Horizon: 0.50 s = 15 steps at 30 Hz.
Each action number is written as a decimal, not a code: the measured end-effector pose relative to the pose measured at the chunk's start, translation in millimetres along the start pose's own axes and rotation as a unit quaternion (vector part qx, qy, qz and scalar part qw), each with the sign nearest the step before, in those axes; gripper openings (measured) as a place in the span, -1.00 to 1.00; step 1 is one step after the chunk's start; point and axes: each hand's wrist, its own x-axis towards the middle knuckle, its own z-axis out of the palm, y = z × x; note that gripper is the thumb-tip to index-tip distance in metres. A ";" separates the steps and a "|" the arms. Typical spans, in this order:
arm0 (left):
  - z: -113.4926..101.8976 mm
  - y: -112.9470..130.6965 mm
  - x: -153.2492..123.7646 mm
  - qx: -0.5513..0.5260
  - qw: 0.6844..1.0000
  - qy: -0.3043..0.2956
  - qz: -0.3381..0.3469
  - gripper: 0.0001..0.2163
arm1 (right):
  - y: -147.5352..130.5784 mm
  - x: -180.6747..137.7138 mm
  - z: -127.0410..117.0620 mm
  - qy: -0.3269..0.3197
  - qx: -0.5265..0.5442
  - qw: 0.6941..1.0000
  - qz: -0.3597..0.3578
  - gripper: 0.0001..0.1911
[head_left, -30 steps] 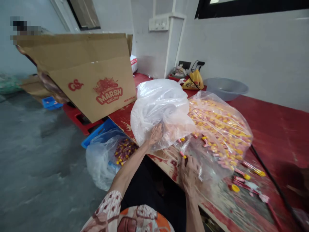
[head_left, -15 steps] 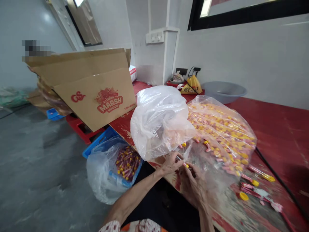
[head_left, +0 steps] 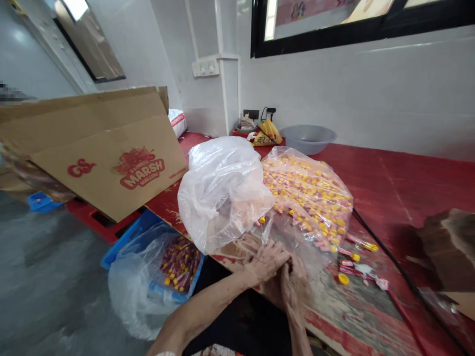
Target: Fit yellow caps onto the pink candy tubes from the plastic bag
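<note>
My left hand and my right hand meet at the near edge of the red table, fingers closed and pressed together. Whatever they hold is hidden behind the fingers. Just beyond them, a clear plastic bag full of small pink tubes with yellow caps lies on the tabletop. To its left sits a crumpled, translucent white plastic bag, its mouth facing my hands. Loose to the right are a capped tube, a yellow cap and pink wrapper pieces.
A blue crate, lined with plastic and holding many capped tubes, stands below the table at left. Above it leans a large cardboard box. A grey basin is by the wall. A black cable crosses the red table at right.
My view has turned right, so things shift left and a brown cardboard piece appears at right. The clear tube with a yellow cap seen between my hands is now hidden as they close together.
</note>
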 end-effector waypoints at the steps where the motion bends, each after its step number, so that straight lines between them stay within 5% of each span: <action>1: 0.4 -0.8 2.9 -0.010 1.000 0.002 0.011 -0.74 | 0.2 0.1 0.9 0.000 -0.001 1.000 0.005 -0.58; 3: 1.9 -7.2 4.6 -0.050 0.998 0.036 0.007 -0.75 | -0.4 1.0 3.9 0.015 0.007 1.000 0.008 -0.56; 9: 10.6 -34.8 -16.3 -0.141 0.946 0.269 -0.111 -0.77 | -5.4 3.4 8.3 -0.013 0.028 0.999 -0.010 -0.55; 15: 18.6 -43.4 -24.7 -0.145 0.952 0.246 -0.111 -0.80 | -6.8 4.3 8.8 -0.018 0.017 1.000 -0.011 -0.53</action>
